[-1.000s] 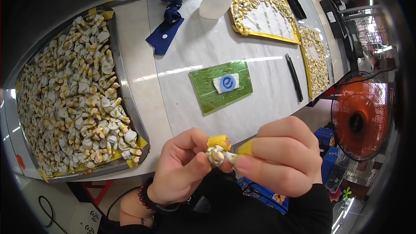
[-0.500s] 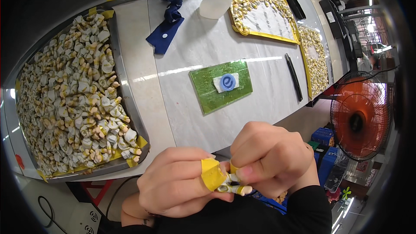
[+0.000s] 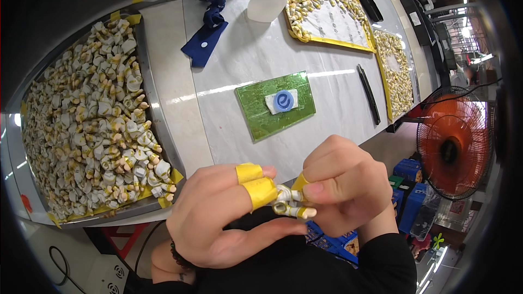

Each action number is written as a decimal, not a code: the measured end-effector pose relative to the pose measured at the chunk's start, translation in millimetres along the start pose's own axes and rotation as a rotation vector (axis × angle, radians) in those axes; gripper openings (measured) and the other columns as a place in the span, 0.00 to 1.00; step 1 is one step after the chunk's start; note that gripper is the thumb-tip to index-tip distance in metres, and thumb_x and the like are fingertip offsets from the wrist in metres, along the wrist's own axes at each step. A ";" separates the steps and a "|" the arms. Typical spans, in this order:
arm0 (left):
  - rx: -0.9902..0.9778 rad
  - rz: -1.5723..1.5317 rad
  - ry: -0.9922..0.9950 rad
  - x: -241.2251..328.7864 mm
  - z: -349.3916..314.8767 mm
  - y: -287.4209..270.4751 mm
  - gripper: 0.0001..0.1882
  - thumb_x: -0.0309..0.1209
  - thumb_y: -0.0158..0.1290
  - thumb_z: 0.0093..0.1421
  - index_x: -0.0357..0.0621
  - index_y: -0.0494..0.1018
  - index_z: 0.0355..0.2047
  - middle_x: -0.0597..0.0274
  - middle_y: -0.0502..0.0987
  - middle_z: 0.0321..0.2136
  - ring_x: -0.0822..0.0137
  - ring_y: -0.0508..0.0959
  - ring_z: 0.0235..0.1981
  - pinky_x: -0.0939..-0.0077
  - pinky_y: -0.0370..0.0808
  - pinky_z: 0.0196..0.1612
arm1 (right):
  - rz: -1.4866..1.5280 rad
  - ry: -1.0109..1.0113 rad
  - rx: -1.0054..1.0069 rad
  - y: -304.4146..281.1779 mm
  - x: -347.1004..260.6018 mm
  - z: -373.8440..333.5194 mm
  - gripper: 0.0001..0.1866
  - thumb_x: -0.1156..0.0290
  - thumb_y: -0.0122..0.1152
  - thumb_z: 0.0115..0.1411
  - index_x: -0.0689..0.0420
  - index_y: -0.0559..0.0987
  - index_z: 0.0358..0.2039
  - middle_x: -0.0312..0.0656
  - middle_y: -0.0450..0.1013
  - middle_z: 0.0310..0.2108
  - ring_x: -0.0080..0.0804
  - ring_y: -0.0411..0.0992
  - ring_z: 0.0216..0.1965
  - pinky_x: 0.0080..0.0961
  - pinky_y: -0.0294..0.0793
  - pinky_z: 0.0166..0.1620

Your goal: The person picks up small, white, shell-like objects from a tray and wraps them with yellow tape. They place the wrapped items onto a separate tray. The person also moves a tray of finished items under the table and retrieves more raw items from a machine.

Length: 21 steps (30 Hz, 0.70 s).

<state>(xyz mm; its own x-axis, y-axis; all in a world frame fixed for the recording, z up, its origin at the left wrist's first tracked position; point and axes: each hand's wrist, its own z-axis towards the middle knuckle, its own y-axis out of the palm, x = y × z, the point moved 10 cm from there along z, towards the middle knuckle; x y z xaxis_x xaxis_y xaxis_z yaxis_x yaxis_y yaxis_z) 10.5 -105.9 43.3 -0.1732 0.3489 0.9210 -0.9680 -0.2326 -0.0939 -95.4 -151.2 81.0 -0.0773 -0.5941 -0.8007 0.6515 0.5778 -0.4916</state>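
Note:
My right hand pinches a small white figurine part with yellow bands and flesh-coloured tips, between thumb and bent fingers. My left hand is just left of it. Its taped fingertips touch or nearly touch the piece, while its thumb is stretched out below, apart from the fingers. Yellow tape is wrapped round two left fingers and one right finger. Below the piece, a gap shows between it and the left thumb. The far side of the piece is hidden by my fingers.
A metal tray heaped with similar pieces stands at left. Ahead lie a green block with a blue round cap, a black pen, a navy cloth, a squeeze bottle and a yellow-edged tray. An orange fan is at right.
My left hand has loosened round the figurine part, its thumb moving down and away from the fingers. The piece, in my right hand, has shifted slightly up.

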 end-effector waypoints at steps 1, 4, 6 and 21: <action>-0.005 0.009 0.021 -0.1 -0.2 1.1 0.16 0.31 0.67 0.41 0.39 0.76 0.29 0.60 0.78 0.30 0.62 0.76 0.29 0.76 0.71 0.32 | -0.005 -0.013 0.034 -1.5 -0.4 -2.8 0.12 0.86 0.63 0.41 0.62 0.77 0.29 0.41 0.73 0.27 0.34 0.70 0.25 0.24 0.69 0.29; -0.074 0.028 0.083 -0.1 -1.6 5.1 0.17 0.29 0.66 0.43 0.36 0.75 0.32 0.57 0.79 0.30 0.63 0.78 0.30 0.77 0.73 0.34 | 0.055 -0.006 0.044 -0.1 2.8 -9.2 0.12 0.83 0.64 0.42 0.60 0.78 0.30 0.40 0.73 0.27 0.34 0.70 0.27 0.23 0.68 0.30; -0.016 -0.323 -0.226 -22.6 -9.2 3.9 0.16 0.26 0.65 0.45 0.33 0.74 0.34 0.55 0.79 0.30 0.65 0.79 0.31 0.78 0.74 0.36 | 0.149 0.040 -0.025 -3.6 7.8 -4.7 0.11 0.79 0.67 0.42 0.58 0.79 0.29 0.39 0.71 0.26 0.32 0.69 0.28 0.22 0.66 0.29; -0.202 -0.747 -0.467 -41.3 -19.2 31.4 0.10 0.22 0.61 0.50 0.30 0.75 0.32 0.55 0.79 0.27 0.73 0.79 0.30 0.83 0.74 0.34 | 0.124 0.164 -0.080 -3.5 19.3 9.7 0.09 0.69 0.73 0.35 0.53 0.81 0.19 0.38 0.65 0.29 0.30 0.63 0.31 0.20 0.59 0.30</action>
<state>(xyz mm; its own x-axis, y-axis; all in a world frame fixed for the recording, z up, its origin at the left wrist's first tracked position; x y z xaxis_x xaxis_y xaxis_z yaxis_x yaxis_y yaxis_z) -16.2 -110.2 -4.9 0.5619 -0.0695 0.8243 -0.8198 0.0863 0.5661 -91.9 -170.1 70.6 -0.1266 -0.4205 -0.8984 0.6022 0.6871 -0.4065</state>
